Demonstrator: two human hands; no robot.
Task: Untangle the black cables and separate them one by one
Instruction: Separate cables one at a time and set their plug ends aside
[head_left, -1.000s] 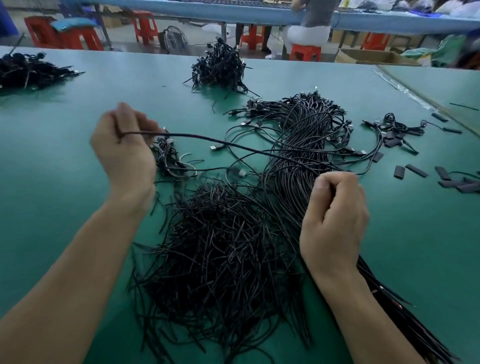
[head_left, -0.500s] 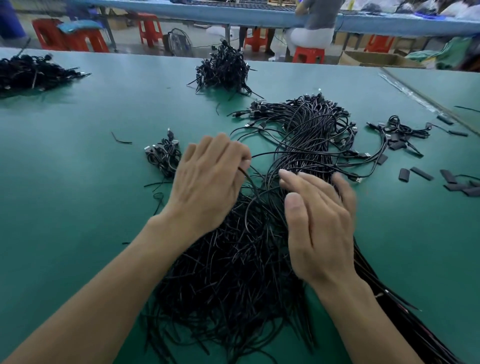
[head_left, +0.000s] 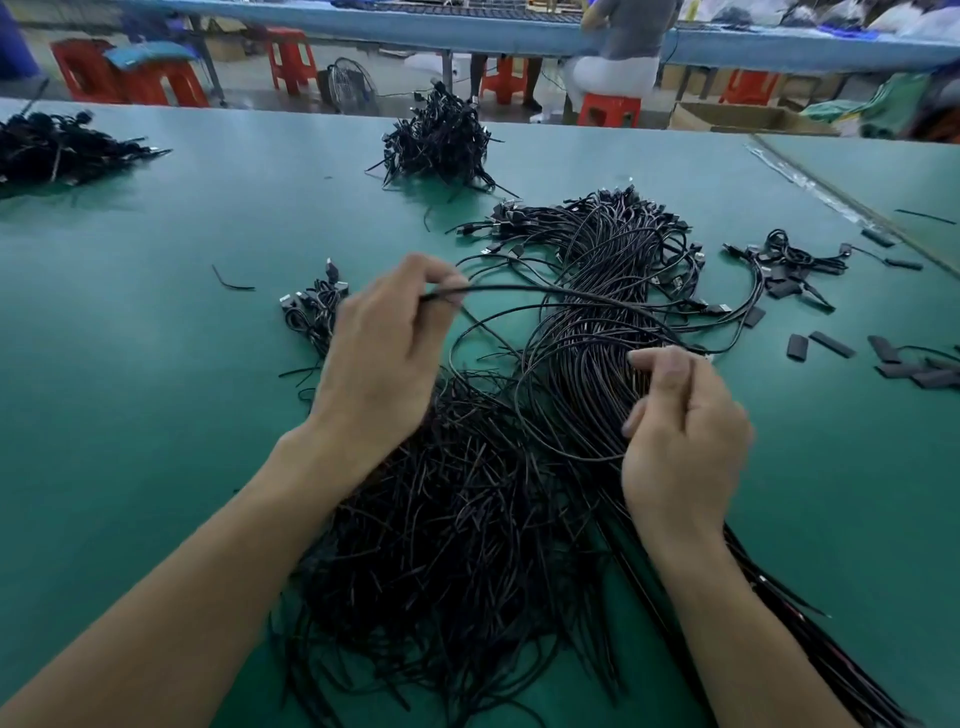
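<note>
A single black cable is pinched near its end between the thumb and fingertips of the left hand, raised just above the green table. From the pinch, the cable is carried rightward in an arc over the main bundle of cables, across which it lies with several other loose loops.

The right hand is held over the near edge of that bundle with its fingers curled toward the thumb. The hand is blurred, so it cannot be told whether a strand is held.

A loose pile of cable ends is spread between and beneath both forearms and merges with the bundle. A small cluster of connectors lies just beside the left hand and is partly hidden by it.

A short stray strand lies to the left. Farther off, a centre heap and a left heap are placed well apart. At the right, a small bunch and short black sleeves are scattered.
</note>
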